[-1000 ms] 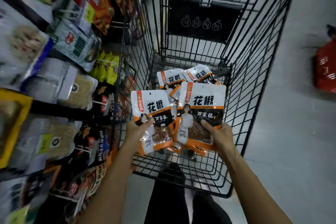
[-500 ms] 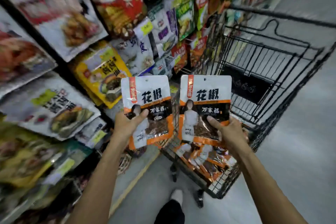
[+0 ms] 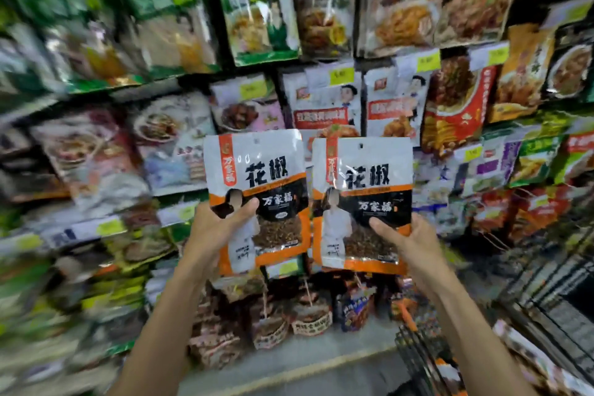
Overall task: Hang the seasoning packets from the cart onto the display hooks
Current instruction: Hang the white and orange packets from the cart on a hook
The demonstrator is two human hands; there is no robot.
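Two white, black and orange seasoning packets are held up side by side before the display wall. My left hand (image 3: pixel 218 231) grips the left packet (image 3: pixel 257 177) by its lower left part, thumb across the front. My right hand (image 3: pixel 408 241) grips the right packet (image 3: pixel 366 183) at its lower right, thumb on the front. Each packet has a small hang hole at its top edge. The black wire cart (image 3: pixel 527 325) shows at the bottom right, with more packets (image 3: pixel 450 373) lying in it. The hooks themselves are hidden behind hanging bags.
The display wall (image 3: pixel 321 100) is crowded with hanging food and seasoning bags in rows, with yellow price tags. Darker bags (image 3: pixel 273 315) hang low, just below the held packets. A strip of grey floor (image 3: pixel 305 363) runs between the shelving base and the cart.
The view has swung left from the cart to face the display wall. Both hands have lifted their packets up and toward the wall, still side by side.
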